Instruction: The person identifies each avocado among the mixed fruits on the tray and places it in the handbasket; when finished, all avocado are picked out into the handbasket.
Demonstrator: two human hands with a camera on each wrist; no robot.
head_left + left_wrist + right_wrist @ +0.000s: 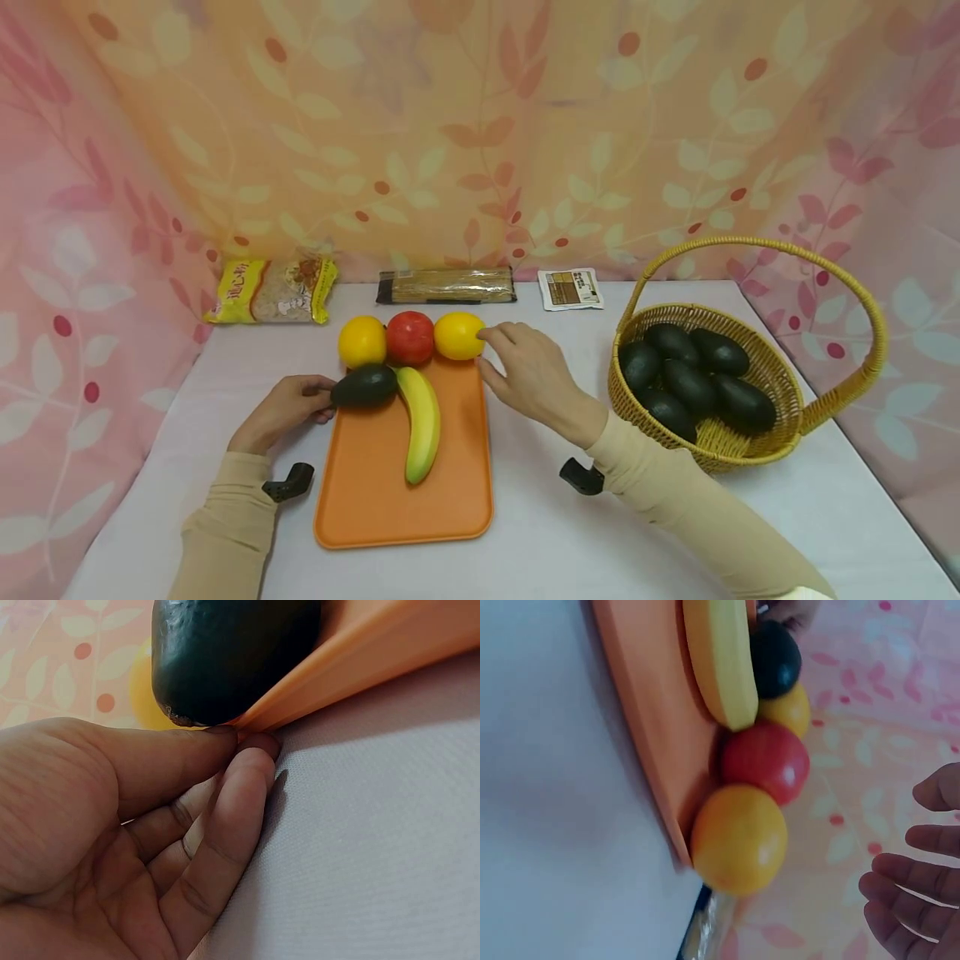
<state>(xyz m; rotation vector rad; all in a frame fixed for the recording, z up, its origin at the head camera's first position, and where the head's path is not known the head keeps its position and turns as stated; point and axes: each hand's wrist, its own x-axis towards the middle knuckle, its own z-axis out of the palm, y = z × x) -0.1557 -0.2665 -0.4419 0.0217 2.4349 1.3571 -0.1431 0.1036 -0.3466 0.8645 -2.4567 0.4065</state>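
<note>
An orange tray (375, 508) lies on the table with a banana (422, 425) and a dark avocado (365, 386) on it. Along its far end sit a yellow-orange round fruit (362, 342), a red round fruit (410, 337) and a yellow fruit (459, 336). My left hand (172, 802) pinches the tray's left rim between thumb and fingers, right beside the avocado's tip. Fingers loosely bent and parted, my right hand (528, 371) hovers by the yellow fruit and the tray's far right corner. In the right wrist view that hand (919, 885) holds nothing.
A wicker basket (780, 450) with a tall handle and several avocados (690, 385) stands at the right, close to my right forearm. Along the back lie a yellow food bag (273, 292), a pack of noodles (450, 286) and a small white packet (570, 289).
</note>
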